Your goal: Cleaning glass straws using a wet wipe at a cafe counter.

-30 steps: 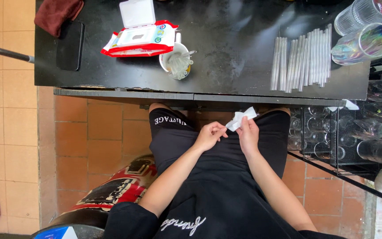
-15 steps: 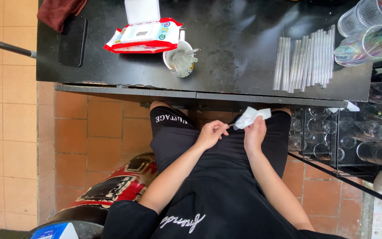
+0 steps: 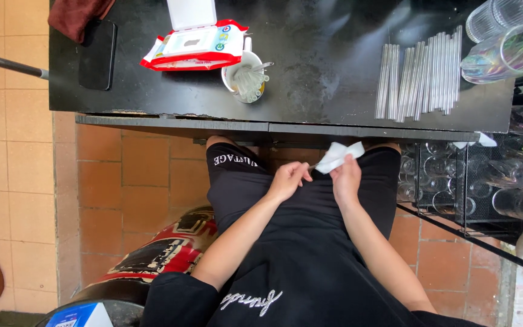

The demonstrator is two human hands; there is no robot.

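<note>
- Left hand: we log it low over the lap, just below the tabletop edge, forearm angled up from the lower left. Its fingers are curled and pressed together on the near end of a thin clear straw; that end is mostly hidden.
- Right hand: we log it just beside the left, forearm rising from the lower right, fingers pinching a crumpled white wipe that wraps the straw's far end.
- Wipe and straw: held between the two hands over black shorts, in front of the tabletop edge.
- Tabletop, black: we count a row of clear straws lying side by side, a cup holding more straws, an open red-and-white wipe pack, a dark phone, and clear tumblers at the right corner.
- Wire rack, right of the knees: holds glassware.
</note>
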